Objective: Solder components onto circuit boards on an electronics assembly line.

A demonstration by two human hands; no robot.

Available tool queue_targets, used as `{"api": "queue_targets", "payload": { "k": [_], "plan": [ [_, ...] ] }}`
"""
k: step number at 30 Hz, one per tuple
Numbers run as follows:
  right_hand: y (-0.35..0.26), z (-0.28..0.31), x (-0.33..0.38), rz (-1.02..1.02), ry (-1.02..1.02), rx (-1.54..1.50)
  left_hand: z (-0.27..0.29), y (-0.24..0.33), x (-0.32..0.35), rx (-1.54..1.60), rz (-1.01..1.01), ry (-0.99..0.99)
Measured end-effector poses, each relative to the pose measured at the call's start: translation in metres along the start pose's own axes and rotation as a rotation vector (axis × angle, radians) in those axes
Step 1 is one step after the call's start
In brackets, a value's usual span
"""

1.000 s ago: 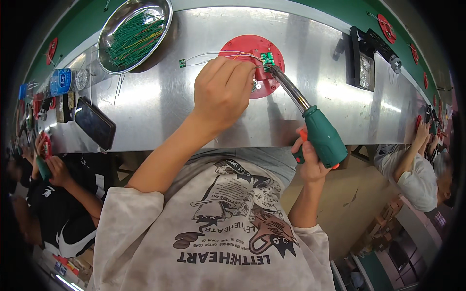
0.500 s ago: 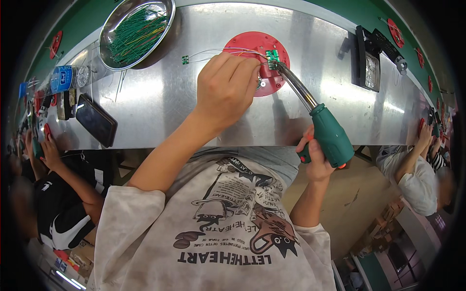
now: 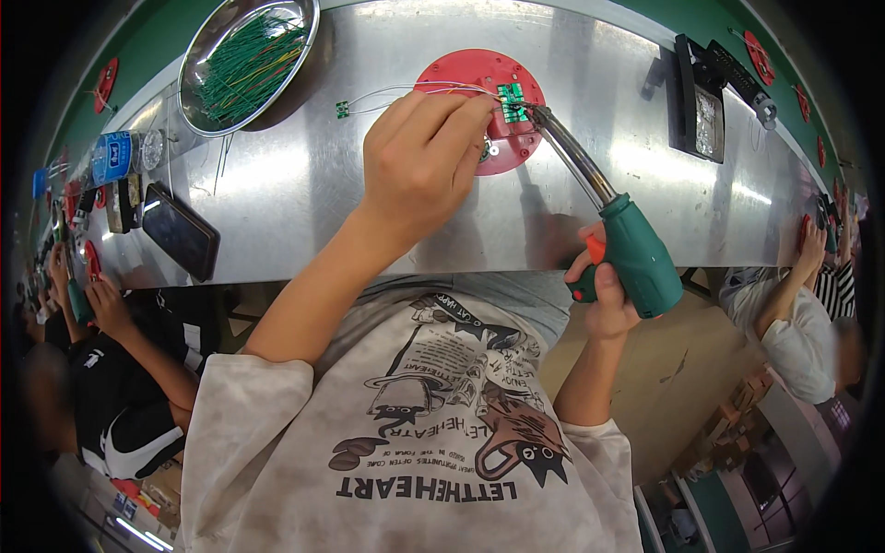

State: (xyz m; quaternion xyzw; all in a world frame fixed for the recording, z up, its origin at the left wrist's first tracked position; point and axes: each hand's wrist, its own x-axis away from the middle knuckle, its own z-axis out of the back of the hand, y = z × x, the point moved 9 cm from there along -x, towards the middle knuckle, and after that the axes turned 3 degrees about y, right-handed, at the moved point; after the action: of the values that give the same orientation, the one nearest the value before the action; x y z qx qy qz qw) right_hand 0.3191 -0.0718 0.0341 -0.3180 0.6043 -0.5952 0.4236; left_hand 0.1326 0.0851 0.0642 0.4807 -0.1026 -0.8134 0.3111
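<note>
My left hand [image 3: 415, 152] is closed in a pinch over a red round plastic base [image 3: 524, 147], its fingertips on a thin wire beside a green circuit board [image 3: 510, 95]. Thin white wires [image 3: 392, 88] run behind this hand, joining that board to a small green board [image 3: 343, 110] on the left. Wrapped round the pistol grip of a green soldering gun [image 3: 641, 263], my right hand [image 3: 610, 309] has a finger by the orange trigger. The gun's metal barrel slants up to the left, and its tip meets the board's right side. The fingertips hide the exact joint.
A steel bowl [image 3: 312, 48] of green, red and yellow wires stands at the far left of the metal table [image 3: 304, 184]. Nearer are a phone [image 3: 180, 232] and a plastic bottle [image 3: 115, 155]. A black tray [image 3: 684, 101] lies at right. Other people sit on both sides.
The whole view has shifted slightly. The soldering gun's body sits a little farther right, its tip still at the board. More of its orange trigger shows beside my finger. My left hand keeps its pinch.
</note>
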Motion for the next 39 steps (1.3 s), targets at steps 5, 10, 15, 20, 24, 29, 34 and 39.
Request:
{"api": "queue_targets", "payload": {
  "k": [5,10,15,20,24,29,34,39],
  "plan": [
    [0.0,0.002,0.0,0.018,0.005,0.012,0.013,0.011,-0.001,0.012,-0.085,0.102],
    [-0.001,-0.001,0.0,-0.015,-0.029,0.023,0.007,0.015,0.002,0.006,-0.167,0.061],
    [-0.002,0.001,-0.002,0.022,-0.006,-0.039,0.001,0.014,0.002,-0.012,-0.155,0.027],
    [0.0,0.002,0.002,0.004,0.005,0.004,-0.006,0.008,0.0,-0.05,-0.077,-0.022],
    [0.001,-0.001,0.002,-0.024,0.025,-0.016,-0.006,0.007,0.0,-0.05,-0.074,-0.027],
    [0.003,-0.002,0.003,0.015,-0.069,0.031,-0.008,0.01,0.001,-0.083,-0.104,-0.023],
    [0.002,-0.003,0.007,-0.024,-0.075,0.01,-0.008,0.009,0.001,-0.086,-0.096,-0.045],
    [0.0,-0.005,0.004,-0.021,-0.079,-0.013,-0.009,0.007,0.0,-0.073,-0.073,-0.028]
  ]
}}
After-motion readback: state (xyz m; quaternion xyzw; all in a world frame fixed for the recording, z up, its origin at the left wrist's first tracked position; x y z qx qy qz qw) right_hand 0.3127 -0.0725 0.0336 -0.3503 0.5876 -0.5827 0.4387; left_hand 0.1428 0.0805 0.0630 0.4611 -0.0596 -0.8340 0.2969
